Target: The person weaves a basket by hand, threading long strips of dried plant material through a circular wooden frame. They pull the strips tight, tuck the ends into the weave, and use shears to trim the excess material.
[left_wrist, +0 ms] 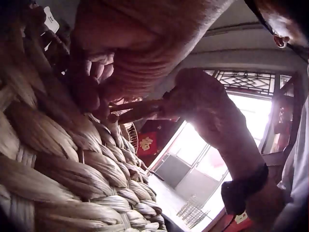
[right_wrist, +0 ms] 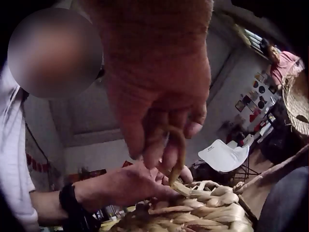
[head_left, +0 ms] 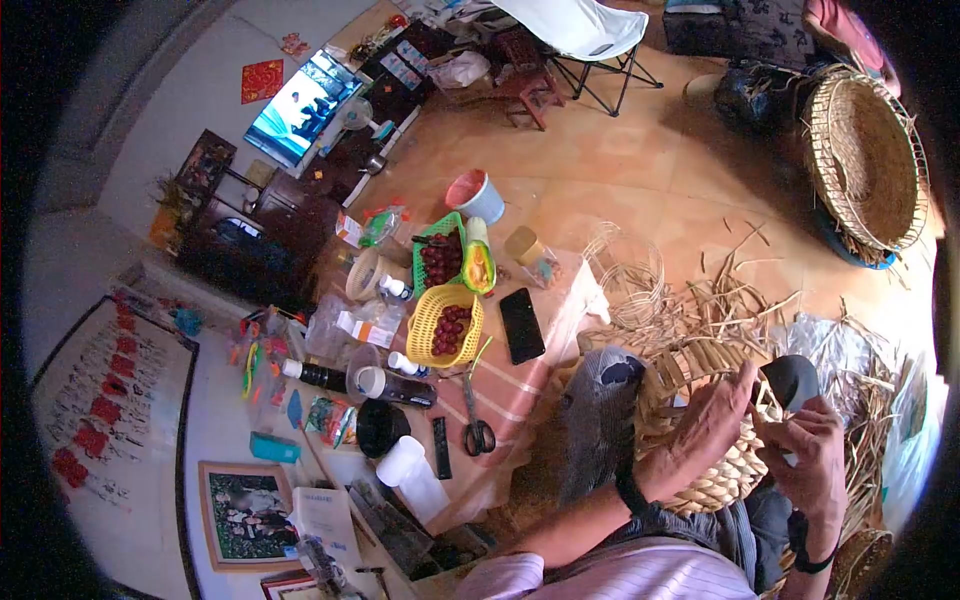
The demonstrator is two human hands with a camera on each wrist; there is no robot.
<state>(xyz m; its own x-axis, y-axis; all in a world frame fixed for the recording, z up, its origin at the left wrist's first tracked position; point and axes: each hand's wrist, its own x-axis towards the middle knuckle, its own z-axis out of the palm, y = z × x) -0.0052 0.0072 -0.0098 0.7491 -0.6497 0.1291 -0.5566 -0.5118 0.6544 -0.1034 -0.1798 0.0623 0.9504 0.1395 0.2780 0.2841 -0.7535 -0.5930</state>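
Note:
A partly woven basket of pale braided strands (head_left: 715, 482) rests at the person's lap, its braids filling the lower left of the left wrist view (left_wrist: 53, 164). At its rim the left hand (head_left: 705, 420) grips the edge, fingers curled over it. The right hand (head_left: 808, 465) is just right of the basket, and in the right wrist view this hand (right_wrist: 161, 82) pinches a looped strand (right_wrist: 181, 150) that meets the rim. Both hands are close together there.
Left of the lap, a low table holds scissors (head_left: 477, 425), a phone (head_left: 522, 326), a yellow basket of fruit (head_left: 425, 330) and bottles. Loose strands (head_left: 740, 290) litter the floor. A large round basket (head_left: 820, 165) stands at the upper right, near another person (right_wrist: 285, 65).

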